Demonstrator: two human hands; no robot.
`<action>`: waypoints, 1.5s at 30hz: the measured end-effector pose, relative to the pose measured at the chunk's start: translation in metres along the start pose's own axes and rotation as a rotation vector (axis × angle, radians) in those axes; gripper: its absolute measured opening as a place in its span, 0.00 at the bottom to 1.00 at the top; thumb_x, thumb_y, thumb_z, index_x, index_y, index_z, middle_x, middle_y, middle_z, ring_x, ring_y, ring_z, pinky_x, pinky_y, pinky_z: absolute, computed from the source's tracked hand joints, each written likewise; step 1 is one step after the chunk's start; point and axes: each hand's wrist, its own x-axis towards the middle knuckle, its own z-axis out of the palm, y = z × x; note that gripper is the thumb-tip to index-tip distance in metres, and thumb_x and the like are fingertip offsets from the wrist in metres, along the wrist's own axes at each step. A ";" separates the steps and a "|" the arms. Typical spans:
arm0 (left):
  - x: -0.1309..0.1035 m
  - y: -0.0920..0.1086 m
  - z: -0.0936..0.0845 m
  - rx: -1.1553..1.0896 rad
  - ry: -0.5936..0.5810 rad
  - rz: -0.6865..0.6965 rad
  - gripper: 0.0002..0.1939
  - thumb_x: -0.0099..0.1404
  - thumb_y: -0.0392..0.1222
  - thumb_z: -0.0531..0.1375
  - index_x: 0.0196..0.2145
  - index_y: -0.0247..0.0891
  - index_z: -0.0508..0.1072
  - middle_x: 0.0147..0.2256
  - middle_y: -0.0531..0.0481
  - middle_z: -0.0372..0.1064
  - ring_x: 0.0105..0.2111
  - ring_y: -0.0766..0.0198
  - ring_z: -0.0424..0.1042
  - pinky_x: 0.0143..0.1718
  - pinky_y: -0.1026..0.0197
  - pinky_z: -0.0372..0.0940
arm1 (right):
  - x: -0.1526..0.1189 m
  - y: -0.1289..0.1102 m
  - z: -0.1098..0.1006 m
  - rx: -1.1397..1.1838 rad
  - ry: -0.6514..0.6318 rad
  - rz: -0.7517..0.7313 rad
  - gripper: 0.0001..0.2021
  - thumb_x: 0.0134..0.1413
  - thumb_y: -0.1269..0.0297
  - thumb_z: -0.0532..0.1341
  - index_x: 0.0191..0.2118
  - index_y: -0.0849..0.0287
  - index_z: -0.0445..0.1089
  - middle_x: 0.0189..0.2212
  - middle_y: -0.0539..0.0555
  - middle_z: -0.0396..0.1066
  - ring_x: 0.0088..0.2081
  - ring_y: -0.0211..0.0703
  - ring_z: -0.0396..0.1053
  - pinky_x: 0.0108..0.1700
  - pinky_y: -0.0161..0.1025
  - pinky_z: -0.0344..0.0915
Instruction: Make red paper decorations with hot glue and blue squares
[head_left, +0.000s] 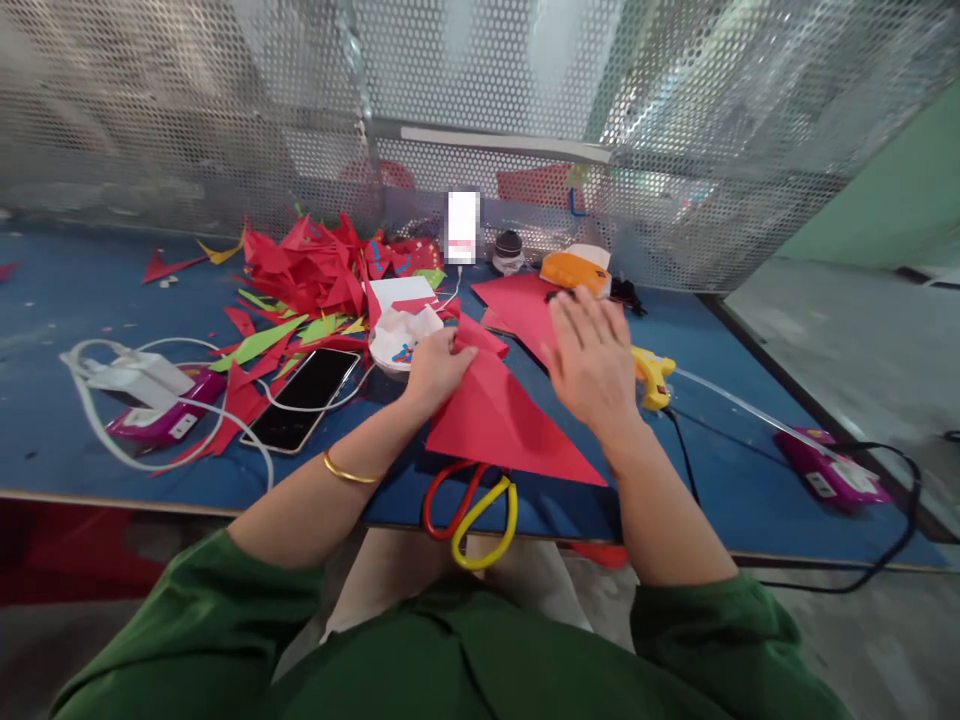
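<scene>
My left hand [436, 372] pinches the upper left edge of a red paper piece [510, 425], which is pointed at its lower right corner. With fingers stretched out, my right hand [596, 370] is over or beside a larger red sheet [517, 300]; whether it touches the sheet I cannot tell. Scissors [512, 508] with one red and one yellow handle stick out from under the paper piece at the table's front edge; their blades are hidden. A white-lined bowl [390, 345] with small blue and red bits sits against my left hand.
Red scraps [315, 260] are heaped at the back left. A black-screened phone [304, 400] and a white charger [142, 378] with cables lie left. To the right are a yellow glue gun [654, 375], its cord and a purple power strip [817, 470]. Perforated metal [487, 90] stands behind.
</scene>
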 end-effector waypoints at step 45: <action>-0.030 0.020 -0.002 0.121 -0.140 0.637 0.06 0.63 0.38 0.65 0.27 0.40 0.76 0.31 0.49 0.75 0.37 0.60 0.73 0.45 0.55 0.67 | -0.017 -0.049 0.005 0.357 -0.120 -0.475 0.13 0.65 0.66 0.53 0.47 0.59 0.74 0.47 0.56 0.78 0.56 0.46 0.70 0.72 0.53 0.40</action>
